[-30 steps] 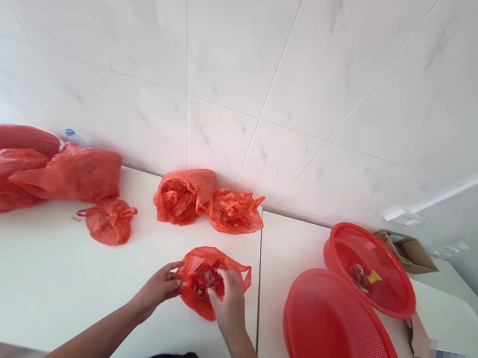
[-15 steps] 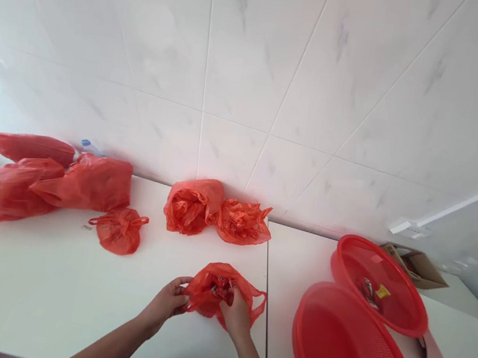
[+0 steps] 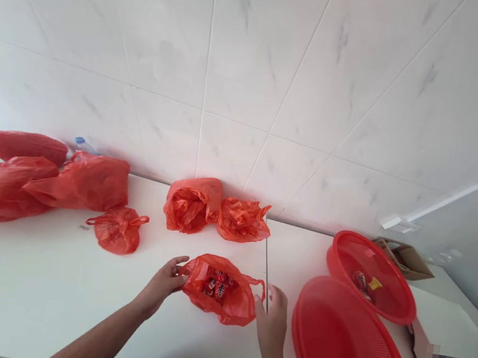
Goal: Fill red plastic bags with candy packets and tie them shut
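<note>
In the head view, a red plastic bag (image 3: 241, 306) lies on the white table in front of me, its mouth spread wide. Small wrapped packets (image 3: 218, 286) with red wrappers and dark and white print sit inside it. My left hand (image 3: 164, 287) pinches the left edge of the bag between thumb and fingers. At the opposite side is my right hand (image 3: 272, 326), thumb and fingers apart beside the right handle loop, with nothing visibly held. Whether the thumb touches the bag, I cannot tell.
Two crumpled red bags (image 3: 193, 205) rest against the wall. A small tied red bag (image 3: 118, 232) and several larger filled ones (image 3: 88, 182) lie left, a blue-capped bottle (image 3: 83, 145) behind. Red baskets (image 3: 330, 345) and a cardboard box (image 3: 407, 261) stand right. A blurred person is at lower right.
My right hand has come out of the bag and moved right, its fingers now apart. The bag's mouth is wider, showing more of the packets. My left hand stays at the left edge.
</note>
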The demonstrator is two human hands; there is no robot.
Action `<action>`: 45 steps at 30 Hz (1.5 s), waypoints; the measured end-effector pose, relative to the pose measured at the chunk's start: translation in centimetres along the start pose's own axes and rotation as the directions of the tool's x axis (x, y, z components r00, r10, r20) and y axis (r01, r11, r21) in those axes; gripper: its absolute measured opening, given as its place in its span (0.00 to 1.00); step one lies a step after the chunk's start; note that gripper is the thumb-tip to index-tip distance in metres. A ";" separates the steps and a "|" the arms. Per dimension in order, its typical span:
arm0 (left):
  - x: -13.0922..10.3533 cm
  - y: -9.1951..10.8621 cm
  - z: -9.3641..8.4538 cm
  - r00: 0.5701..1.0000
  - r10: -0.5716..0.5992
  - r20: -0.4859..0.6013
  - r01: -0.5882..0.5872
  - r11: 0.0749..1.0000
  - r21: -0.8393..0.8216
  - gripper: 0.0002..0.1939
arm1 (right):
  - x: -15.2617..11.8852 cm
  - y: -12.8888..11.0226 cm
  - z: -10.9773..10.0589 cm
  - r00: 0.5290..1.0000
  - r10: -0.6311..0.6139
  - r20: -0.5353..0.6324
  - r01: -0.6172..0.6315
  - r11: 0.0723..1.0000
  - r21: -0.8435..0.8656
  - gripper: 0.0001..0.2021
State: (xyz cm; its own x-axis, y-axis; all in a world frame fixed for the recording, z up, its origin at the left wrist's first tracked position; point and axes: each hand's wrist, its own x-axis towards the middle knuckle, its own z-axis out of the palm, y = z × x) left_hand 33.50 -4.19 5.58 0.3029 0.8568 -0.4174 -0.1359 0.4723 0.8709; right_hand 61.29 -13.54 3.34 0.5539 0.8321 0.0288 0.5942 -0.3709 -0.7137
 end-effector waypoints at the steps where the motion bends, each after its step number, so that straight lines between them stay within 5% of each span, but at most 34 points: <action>1: -0.1 0.0 0.1 1.000 0.015 0.017 -0.016 0.999 0.042 0.33 | 0.2 -0.1 0.3 0.997 0.049 -0.058 -0.047 0.999 0.021 0.28; 3: -0.2 -0.1 0.1 0.999 0.027 0.033 -0.032 0.987 0.159 0.34 | 0.7 -0.1 1.1 0.982 0.182 -0.053 -0.175 0.978 0.118 0.30; 6: 0.1 0.3 -0.8 0.999 0.041 0.019 -0.045 0.934 0.355 0.31 | 1.6 0.1 1.5 0.956 0.272 0.106 -0.291 0.916 0.277 0.15; 11: 0.0 5.5 -2.7 0.951 0.310 -0.026 -0.258 0.832 0.491 0.26 | 3.8 -1.7 -2.9 0.982 0.144 0.120 -0.186 0.828 0.529 0.16; 16: -2.4 10.3 -1.4 0.905 0.423 0.043 -0.348 0.678 0.647 0.23 | 4.5 -5.3 -6.4 0.983 -0.016 0.184 -0.132 0.634 0.762 0.11; 20: -3.7 10.3 0.3 0.859 0.461 0.222 -0.450 0.473 0.758 0.24 | 3.0 -7.8 -4.2 0.951 -0.100 0.293 -0.235 0.382 0.894 0.12; 22: -3.8 9.9 0.6 0.836 0.472 0.279 -0.473 0.363 0.803 0.24 | 2.3 -8.7 -2.4 0.956 -0.040 0.289 -0.263 0.310 0.914 0.16; 26: -3.4 9.7 0.5 0.821 0.526 0.220 -0.415 0.287 0.863 0.23 | 1.7 -9.5 -0.3 0.961 0.132 0.244 -0.275 0.334 0.901 0.19; 31: -3.3 9.9 1.6 0.869 0.485 0.096 -0.389 0.552 0.738 0.23 | 1.0 -10.7 -0.6 0.930 -0.051 0.364 -0.303 0.455 0.837 0.20; 35: -3.9 9.6 4.2 0.915 0.384 0.123 -0.374 0.693 0.616 0.25 | -1.2 -12.7 0.4 0.757 -0.259 0.600 -0.247 0.737 0.630 0.25; 38: -4.3 8.8 5.7 0.945 0.260 0.198 -0.327 0.758 0.564 0.25 | -2.5 -13.3 2.3 0.668 -0.281 0.689 -0.216 0.813 0.541 0.11; 43: -4.1 6.8 5.6 0.897 0.396 0.198 -0.428 0.661 0.616 0.12 | -2.3 -12.8 3.6 0.761 -0.209 0.614 -0.244 0.784 0.570 0.22; 45: -4.1 6.1 5.3 0.873 0.398 0.281 -0.478 0.592 0.649 0.10 | -1.8 -12.7 3.4 0.783 -0.212 0.584 -0.262 0.740 0.620 0.23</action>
State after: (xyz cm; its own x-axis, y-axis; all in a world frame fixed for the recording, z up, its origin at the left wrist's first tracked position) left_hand 36.44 -5.95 14.01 0.4756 0.8779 0.0550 0.3869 -0.2650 0.8832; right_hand 50.75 -8.95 9.97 -0.0331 0.9715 -0.2347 -0.0667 -0.2365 -0.9693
